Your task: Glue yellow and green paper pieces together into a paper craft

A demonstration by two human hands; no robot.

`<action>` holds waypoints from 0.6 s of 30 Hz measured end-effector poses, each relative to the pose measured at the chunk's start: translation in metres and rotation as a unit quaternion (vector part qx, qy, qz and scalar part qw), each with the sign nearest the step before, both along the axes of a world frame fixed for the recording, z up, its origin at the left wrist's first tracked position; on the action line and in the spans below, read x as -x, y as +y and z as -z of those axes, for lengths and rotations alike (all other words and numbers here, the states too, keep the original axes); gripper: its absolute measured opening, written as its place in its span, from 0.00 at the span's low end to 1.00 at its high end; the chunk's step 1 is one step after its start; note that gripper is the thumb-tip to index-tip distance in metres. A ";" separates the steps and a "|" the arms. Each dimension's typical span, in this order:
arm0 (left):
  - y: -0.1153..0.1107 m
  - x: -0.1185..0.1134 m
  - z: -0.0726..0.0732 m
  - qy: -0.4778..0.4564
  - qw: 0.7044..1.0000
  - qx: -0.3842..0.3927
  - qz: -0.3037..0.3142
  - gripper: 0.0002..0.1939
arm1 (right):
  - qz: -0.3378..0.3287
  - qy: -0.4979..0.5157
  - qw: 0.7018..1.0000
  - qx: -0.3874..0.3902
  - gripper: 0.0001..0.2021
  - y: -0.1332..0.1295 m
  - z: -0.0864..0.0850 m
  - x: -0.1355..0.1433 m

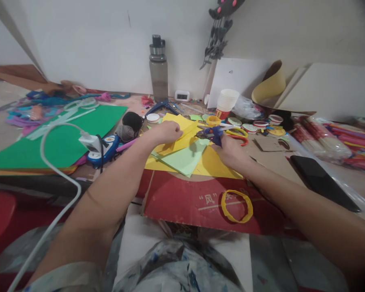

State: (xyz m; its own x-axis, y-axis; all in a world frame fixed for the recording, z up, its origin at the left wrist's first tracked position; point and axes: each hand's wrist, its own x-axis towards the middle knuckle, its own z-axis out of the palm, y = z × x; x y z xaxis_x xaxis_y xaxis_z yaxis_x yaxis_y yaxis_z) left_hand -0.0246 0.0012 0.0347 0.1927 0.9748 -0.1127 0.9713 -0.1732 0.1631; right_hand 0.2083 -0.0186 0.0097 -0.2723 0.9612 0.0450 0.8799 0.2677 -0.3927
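Note:
My left hand (169,132) is closed, its thumb and fingertips pinching a sheet of yellow paper (191,138). Under that lies a light green paper (185,160), with a larger yellow sheet (223,166) beneath. To the right, the fingers of my right hand (228,151) are closed around the blue handles of what looks like a pair of pliers (212,134); its dark jaws point left, over the papers. Scissors with yellow and red handles (239,136) lie just beyond this hand. A yellow ring (237,206) rests on the red cardboard (173,198) near me.
A water bottle (158,73) and stacked paper cups (226,103) stand at the back. On the left are green sheets (79,138) and a blue power strip (105,152) with a white cable. A black phone (324,182) lies right, by my forearm.

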 end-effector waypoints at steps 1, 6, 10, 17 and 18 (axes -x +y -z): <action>0.000 0.000 0.000 -0.002 1.000 0.001 -0.002 0.19 | 0.009 -0.006 1.000 -0.003 0.16 0.000 0.000 -0.003; -0.002 -0.001 -0.001 -0.004 1.000 0.004 -0.002 0.19 | 0.004 0.001 1.000 -0.013 0.15 -0.008 0.003 -0.010; -0.001 0.000 0.000 -0.008 1.000 0.002 0.002 0.19 | 0.027 -0.001 1.000 -0.004 0.16 -0.004 0.005 -0.011; -0.002 -0.001 0.000 -0.003 1.000 -0.001 0.001 0.21 | 0.043 0.024 0.999 0.000 0.17 0.017 0.005 0.000; -0.002 -0.001 0.000 -0.003 1.000 -0.002 -0.001 0.21 | 0.040 0.028 0.999 -0.003 0.17 0.019 0.005 0.003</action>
State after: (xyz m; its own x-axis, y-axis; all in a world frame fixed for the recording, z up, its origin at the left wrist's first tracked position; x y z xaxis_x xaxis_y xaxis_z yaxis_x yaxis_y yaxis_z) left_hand -0.0233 -0.0010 0.0349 0.1917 0.9755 -0.1082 0.9705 -0.1719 0.1690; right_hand 0.2051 0.0002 0.0048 -0.1925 0.9792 0.0641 0.8751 0.2008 -0.4402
